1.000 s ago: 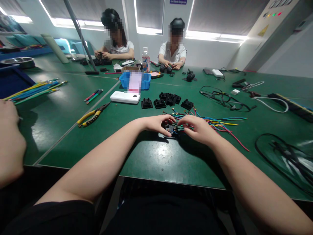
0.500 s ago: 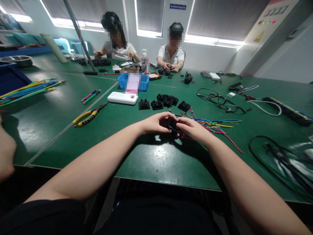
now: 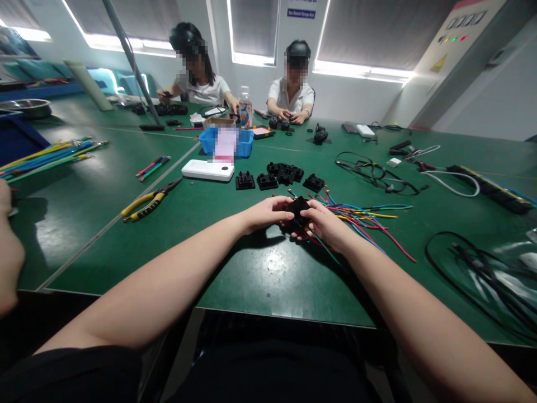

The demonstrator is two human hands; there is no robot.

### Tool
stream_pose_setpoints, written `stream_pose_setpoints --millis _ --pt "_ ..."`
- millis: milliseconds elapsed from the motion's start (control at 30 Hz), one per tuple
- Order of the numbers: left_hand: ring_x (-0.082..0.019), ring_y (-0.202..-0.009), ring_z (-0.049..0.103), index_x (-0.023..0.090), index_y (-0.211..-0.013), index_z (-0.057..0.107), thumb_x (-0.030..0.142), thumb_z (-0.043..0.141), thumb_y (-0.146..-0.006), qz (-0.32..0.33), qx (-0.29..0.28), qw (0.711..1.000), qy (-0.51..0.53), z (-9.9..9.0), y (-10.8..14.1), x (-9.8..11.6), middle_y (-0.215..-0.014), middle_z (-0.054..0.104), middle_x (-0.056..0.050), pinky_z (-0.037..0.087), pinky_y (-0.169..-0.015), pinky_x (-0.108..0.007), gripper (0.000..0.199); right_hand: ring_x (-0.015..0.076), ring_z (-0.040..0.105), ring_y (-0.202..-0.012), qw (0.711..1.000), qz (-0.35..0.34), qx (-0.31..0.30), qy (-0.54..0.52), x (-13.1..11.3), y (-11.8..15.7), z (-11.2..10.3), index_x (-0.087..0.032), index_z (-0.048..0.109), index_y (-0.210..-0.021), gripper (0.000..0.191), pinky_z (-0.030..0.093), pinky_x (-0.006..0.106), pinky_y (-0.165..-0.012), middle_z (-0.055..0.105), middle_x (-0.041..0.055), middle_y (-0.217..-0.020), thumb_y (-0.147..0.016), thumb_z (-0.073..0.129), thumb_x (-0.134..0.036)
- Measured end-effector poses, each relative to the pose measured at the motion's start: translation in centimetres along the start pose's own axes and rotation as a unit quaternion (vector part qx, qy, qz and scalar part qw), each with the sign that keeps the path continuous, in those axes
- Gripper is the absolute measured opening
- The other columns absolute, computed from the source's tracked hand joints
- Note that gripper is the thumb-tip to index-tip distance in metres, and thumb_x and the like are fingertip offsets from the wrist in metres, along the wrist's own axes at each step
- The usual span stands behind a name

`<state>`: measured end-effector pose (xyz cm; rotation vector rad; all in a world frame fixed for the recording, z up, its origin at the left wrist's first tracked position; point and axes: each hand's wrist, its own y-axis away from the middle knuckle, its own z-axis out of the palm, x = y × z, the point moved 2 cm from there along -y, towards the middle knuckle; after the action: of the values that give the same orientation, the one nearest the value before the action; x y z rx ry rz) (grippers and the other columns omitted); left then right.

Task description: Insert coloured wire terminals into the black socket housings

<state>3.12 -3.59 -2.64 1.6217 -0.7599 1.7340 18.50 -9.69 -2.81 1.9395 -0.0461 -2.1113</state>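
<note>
Between my fingers is a small black plastic housing (image 3: 298,207), its flat square face turned up. My left hand (image 3: 271,215) is closed on its left side, the thumb lying on the edge. My right hand (image 3: 324,223) grips the right side, with its thumb on top. A green wire (image 3: 327,246) hangs out below my right hand; whether it joins the housing is hidden. Just right of my hands lies a loose bundle of coloured wires (image 3: 364,212). Beyond them sit several similar black housings (image 3: 287,173) on the green table (image 3: 251,280).
Yellow-handled pliers (image 3: 145,205) lie to the left, near short coloured wires (image 3: 154,168). A white power bank (image 3: 208,170) and a blue bin (image 3: 245,144) stand ahead. Black cables (image 3: 465,268) lie at right. Two people (image 3: 291,95) sit across; another person's arm (image 3: 8,252) is at far left.
Both hands have turned the black housing so its flat square face shows upward. The green wire now shows below my right hand. One person across has moved a hand toward the bottle.
</note>
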Motion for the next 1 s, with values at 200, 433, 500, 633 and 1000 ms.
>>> stream_pose_setpoints --millis 200,433,500,633,1000 --pt "-0.008 -0.061 0.058 0.012 -0.1 0.06 0.022 0.07 -0.071 -0.027 0.039 0.999 -0.003 -0.14 -0.04 -0.03 -0.077 0.063 -0.001 0.045 -0.06 -0.023 0.032 0.0159 0.064 -0.061 1.0 -0.005 -0.024 -0.011 -0.05 0.19 -0.02 -0.025 0.042 -0.102 0.03 0.052 0.029 -0.052 0.065 -0.0015 -0.082 -0.077 0.058 -0.029" --pt "-0.007 -0.053 0.057 0.012 -0.093 0.061 0.029 0.074 -0.069 -0.048 0.056 0.997 0.005 -0.09 0.02 -0.01 -0.07 0.062 0.0 0.045 -0.054 -0.02 0.032 0.0173 0.064 -0.062 1.0 -0.009 -0.027 -0.01 0.36 -0.23 -0.5 -0.021 0.051 -0.1 0.03 0.051 0.03 -0.053 0.067 0.0017 -0.081 -0.074 0.063 -0.027" --pt "-0.006 -0.052 0.057 0.012 -0.092 0.061 0.029 0.073 -0.07 -0.05 0.064 0.997 0.012 0.0 -0.07 -0.16 -0.07 0.062 0.0 0.046 -0.054 -0.02 0.03 0.016 0.062 -0.058 1.0 -0.014 -0.018 -0.008 0.47 -0.46 -0.68 -0.02 0.052 -0.097 0.027 0.051 0.029 -0.052 0.065 0.0008 -0.076 -0.073 0.064 -0.028" --pt "-0.007 -0.053 0.06 0.012 -0.092 0.061 0.029 0.074 -0.07 -0.062 0.069 0.995 0.022 0.0 -0.21 -0.47 -0.07 0.064 -0.001 0.048 -0.056 -0.02 0.031 0.0118 0.056 -0.052 1.0 -0.026 -0.006 -0.002 0.38 -0.7 -0.87 -0.018 0.056 -0.089 0.024 0.047 0.025 -0.049 0.062 -0.0021 -0.068 -0.07 0.066 -0.026" --pt "-0.011 -0.054 0.065 0.014 -0.089 0.053 0.033 0.078 -0.066 -0.071 0.059 0.995 0.031 0.15 -0.33 -0.46 -0.072 0.066 -0.002 0.053 -0.057 -0.023 0.038 0.0147 0.063 -0.064 1.0 -0.005 -0.009 0.007 0.0 -0.29 -0.58 -0.019 0.053 -0.096 0.029 0.053 0.028 -0.056 0.065 0.0002 -0.077 -0.071 0.066 -0.022"
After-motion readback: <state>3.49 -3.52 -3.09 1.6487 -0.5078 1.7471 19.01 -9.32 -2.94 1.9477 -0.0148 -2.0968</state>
